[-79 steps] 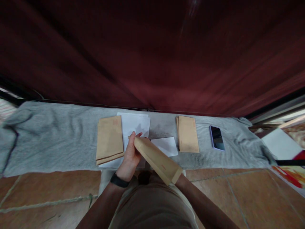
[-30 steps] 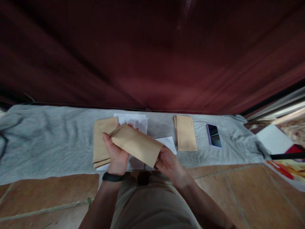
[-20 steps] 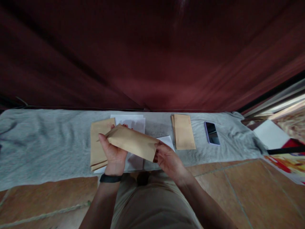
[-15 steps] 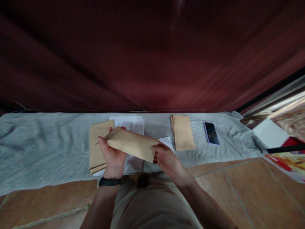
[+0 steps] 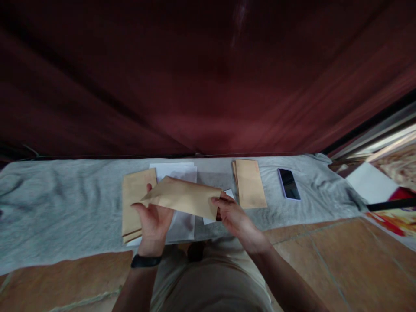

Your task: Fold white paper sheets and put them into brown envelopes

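A brown paper envelope (image 5: pixel 186 197) is held slantwise above the bench, its pointed flap end toward the left. My right hand (image 5: pixel 230 213) pinches its right end between thumb and fingers. Palm up, my left hand (image 5: pixel 155 221) is under the left end, thumb spread away and fingers partly hidden behind the paper. Below lie a stack of brown envelopes (image 5: pixel 131 203) on the left and white paper sheets (image 5: pixel 185 232) in the middle. A smaller white paper (image 5: pixel 208 221) shows under the right end of the held envelope.
A second small pile of brown envelopes (image 5: pixel 251 184) lies right of my hands, with a phone (image 5: pixel 289 184) beyond it. A grey cloth (image 5: pixel 65 203) covers the bench. Dark red fabric (image 5: pixel 208 86) rises behind it, and tiled floor (image 5: pixel 325 255) lies in front.
The envelope has shifted slightly right with my right hand. My left hand has moved a little left and down, its thumb spread from the paper.
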Tool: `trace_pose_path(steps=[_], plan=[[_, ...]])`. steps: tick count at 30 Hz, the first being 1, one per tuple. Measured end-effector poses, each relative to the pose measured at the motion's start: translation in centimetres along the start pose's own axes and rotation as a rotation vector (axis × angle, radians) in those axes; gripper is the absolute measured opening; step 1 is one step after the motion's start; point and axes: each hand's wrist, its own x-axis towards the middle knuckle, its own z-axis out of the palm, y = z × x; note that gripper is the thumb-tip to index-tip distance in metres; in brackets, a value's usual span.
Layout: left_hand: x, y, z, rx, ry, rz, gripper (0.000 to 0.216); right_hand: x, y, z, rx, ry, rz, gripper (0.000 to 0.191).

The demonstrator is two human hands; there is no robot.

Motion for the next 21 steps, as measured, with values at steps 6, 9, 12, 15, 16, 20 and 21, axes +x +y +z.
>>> trace_pose_path(steps=[6, 9, 12, 15, 16, 20, 21], plan=[[-1.4, 3.8, -2.4, 1.19, -0.384, 0.464, 0.126, 0.7, -0.4, -1.3, -0.136, 0.043, -0.004, 0.04], [-2.7, 4.4, 0.3, 1.718, -0.867, 0.641, 0.118, 0.6, -0.2, -1.2, -0.307, -0.071, -0.023, 0.033], [-3.4, 3.2, 3.0, 1.882, -1.086, 0.717, 0.116, 0.2, 0.3, -0.7, -0.425, -0.189, -0.061, 0.028], [-3.5, 1.8, 3.9, 1.908, -1.105, 0.698, 0.121, -0.3, 0.8, -0.6, -0.47, -0.226, -0.104, 0.023], [-3.5, 1.6, 3.8, 1.907, -1.094, 0.677, 0.121, -0.4, 0.8, -0.6, -0.48, -0.229, -0.112, 0.021], [-3.5, 1.6, 3.4, 1.895, -1.041, 0.546, 0.12, -1.1, 0.0, -1.0, -0.542, -0.26, -0.138, 0.015], [-3.6, 1.7, 3.4, 1.888, -1.038, 0.504, 0.123, -1.2, -0.3, -1.0, -0.563, -0.281, -0.148, 0.014]])
